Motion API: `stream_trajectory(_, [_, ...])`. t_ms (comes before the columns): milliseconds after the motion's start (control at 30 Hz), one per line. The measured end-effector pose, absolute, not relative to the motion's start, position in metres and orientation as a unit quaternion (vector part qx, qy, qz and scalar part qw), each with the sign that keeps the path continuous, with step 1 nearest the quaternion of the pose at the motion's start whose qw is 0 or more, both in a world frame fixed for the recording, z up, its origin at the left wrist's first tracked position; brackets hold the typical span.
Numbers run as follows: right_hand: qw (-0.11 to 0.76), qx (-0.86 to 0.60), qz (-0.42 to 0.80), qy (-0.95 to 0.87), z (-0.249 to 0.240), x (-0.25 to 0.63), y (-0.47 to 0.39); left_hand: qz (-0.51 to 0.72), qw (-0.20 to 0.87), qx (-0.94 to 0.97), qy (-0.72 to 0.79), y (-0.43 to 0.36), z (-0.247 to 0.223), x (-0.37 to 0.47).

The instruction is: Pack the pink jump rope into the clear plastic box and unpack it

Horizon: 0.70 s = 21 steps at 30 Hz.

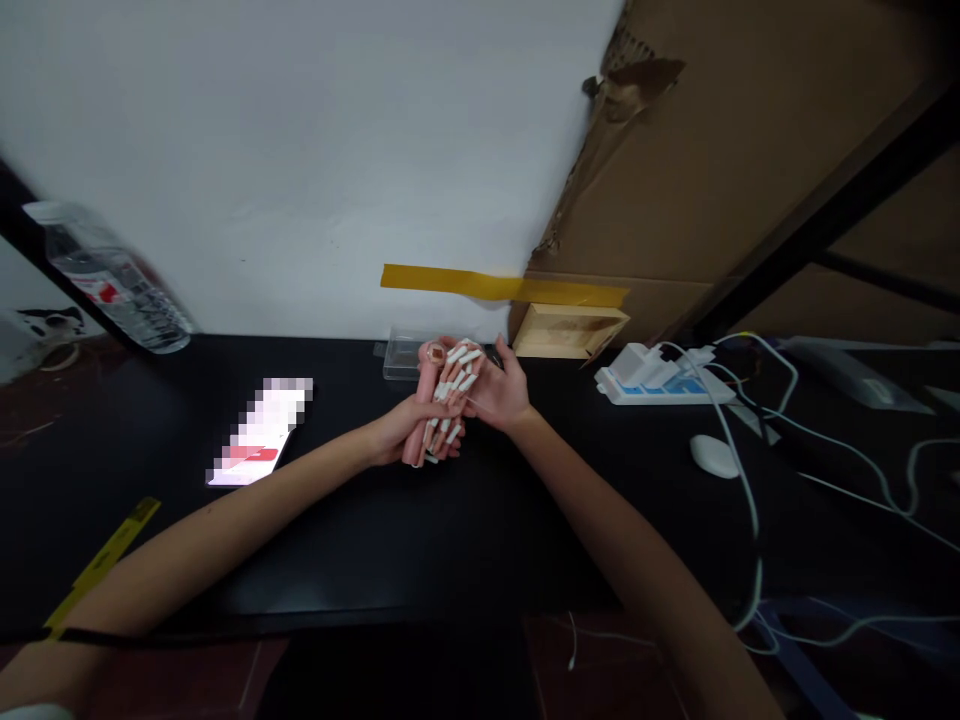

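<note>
Between my two hands, above the desk, is a bundle of pink rods with white ends (454, 385), along with a thicker pink cylinder (426, 395) on its left side. Its exact kind I cannot make out. My left hand (401, 430) is closed round the lower left of the bundle, thumb lying across the front. From the right, my right hand (504, 390) cups the bundle with its thumb raised; its other fingers are mostly hidden behind the rods. Just behind the bundle, a clear plastic box (401, 355) stands against the wall.
A lit phone (259, 440) lies left on the black desk (390, 550), near a plastic bottle (120, 285). To the right are a wooden frame (570, 330), a power strip (660, 385), a white mouse (714, 456) and loose white cables (750, 510). Cardboard (735, 150) leans at the back.
</note>
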State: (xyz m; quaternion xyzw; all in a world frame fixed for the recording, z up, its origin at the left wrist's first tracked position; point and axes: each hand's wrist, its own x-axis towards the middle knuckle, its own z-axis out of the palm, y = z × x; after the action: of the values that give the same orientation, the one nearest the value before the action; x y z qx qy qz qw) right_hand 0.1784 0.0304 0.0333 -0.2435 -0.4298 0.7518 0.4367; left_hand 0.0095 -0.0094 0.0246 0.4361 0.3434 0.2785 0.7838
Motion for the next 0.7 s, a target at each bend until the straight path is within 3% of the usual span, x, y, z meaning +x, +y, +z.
stream_trajectory(67, [0.470, -0.274, 0.696, -0.469, 0.036, 0.186, 0.032, 0.277, 0.681, 0.557, 0.387, -0.005, 0.034, 0.004])
stream_trajectory(167, [0.519, -0.299, 0.590, -0.541, 0.035, 0.202, 0.031, 0.276, 0.402, 0.750, 0.446, 0.000, 0.040, -0.005])
stream_trajectory(267, [0.526, -0.311, 0.495, -0.618, 0.027, 0.222, 0.021, 0.248, 0.217, 0.816, 0.475, 0.002, 0.033, -0.009])
stream_trajectory(400, [0.450, -0.351, 0.397, -0.719, 0.014, 0.242, 0.004, 0.201, 0.210, 0.820, 0.492, 0.002, 0.016, -0.007])
stream_trajectory(567, [0.376, -0.375, 0.312, -0.788, 0.006, 0.248, 0.003, 0.250, 0.253, 0.814, 0.459, 0.001, 0.003, -0.004])
stream_trajectory(700, [0.328, -0.378, 0.263, -0.825, 0.001, 0.251, 0.006, 0.225, 0.208, 0.849, 0.431, 0.000, -0.002, -0.005])
